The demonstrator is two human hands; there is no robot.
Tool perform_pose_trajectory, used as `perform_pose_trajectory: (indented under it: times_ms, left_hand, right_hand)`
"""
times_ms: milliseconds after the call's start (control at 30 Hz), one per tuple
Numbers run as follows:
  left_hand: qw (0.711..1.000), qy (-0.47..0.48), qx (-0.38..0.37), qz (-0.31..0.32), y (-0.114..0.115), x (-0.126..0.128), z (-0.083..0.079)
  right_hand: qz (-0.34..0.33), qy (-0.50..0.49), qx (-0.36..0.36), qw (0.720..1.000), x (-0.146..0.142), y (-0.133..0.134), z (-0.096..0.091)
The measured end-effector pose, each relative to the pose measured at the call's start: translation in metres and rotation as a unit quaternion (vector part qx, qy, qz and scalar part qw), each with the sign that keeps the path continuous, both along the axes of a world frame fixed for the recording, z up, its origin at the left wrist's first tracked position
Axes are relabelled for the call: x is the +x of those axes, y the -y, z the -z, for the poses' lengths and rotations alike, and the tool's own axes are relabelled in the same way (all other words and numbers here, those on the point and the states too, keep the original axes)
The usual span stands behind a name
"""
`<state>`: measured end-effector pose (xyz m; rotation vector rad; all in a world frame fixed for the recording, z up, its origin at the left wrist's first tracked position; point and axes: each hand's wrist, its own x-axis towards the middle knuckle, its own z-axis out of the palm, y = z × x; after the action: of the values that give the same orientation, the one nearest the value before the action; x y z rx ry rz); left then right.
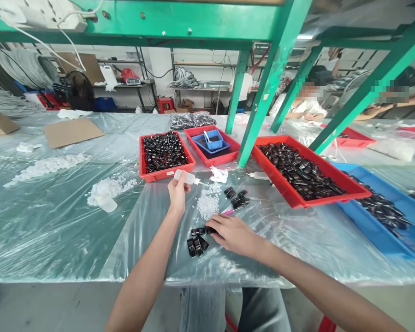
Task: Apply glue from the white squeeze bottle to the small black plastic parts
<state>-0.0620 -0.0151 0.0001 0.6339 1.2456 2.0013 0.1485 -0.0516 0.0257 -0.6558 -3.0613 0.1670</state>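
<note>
My left hand (178,192) is closed round a small clear squeeze bottle (186,176) held sideways, its tip pointing right. My right hand (232,234) lies low on the plastic-covered table (55,221), fingers curled on a small black part (209,229) at the edge of a cluster of black parts (196,242). Between the hands sits a heap of small white pieces (207,203). A few more black parts (238,197) lie just beyond, with a thin pink stick (228,211) beside them.
Red trays of black parts (164,154) (302,173) stand ahead, one red tray holding a blue tub (212,139). A blue tray (387,212) is at right. Green frame legs (263,101) rise from the table. White piles (109,188) and cardboard (72,131) lie left. People sit at the far right.
</note>
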Motion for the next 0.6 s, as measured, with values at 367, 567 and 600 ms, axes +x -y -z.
perform_pose_trajectory:
  times_ms: [367, 567, 600]
  left_hand:
    - [1.000, -0.007, -0.007, 0.001, 0.001, -0.001, 0.001]
    - [1.000, 0.002, -0.004, -0.002, 0.001, 0.000, 0.001]
    - [1.000, 0.004, -0.004, -0.001, 0.001, 0.000, 0.001]
  right_hand:
    - [0.012, -0.041, 0.019, 0.999, -0.005, -0.004, 0.014]
    - [0.083, -0.164, -0.108, 0.977, 0.010, -0.005, 0.020]
    - [0.089, -0.173, -0.124, 0.973, 0.013, -0.005, 0.022]
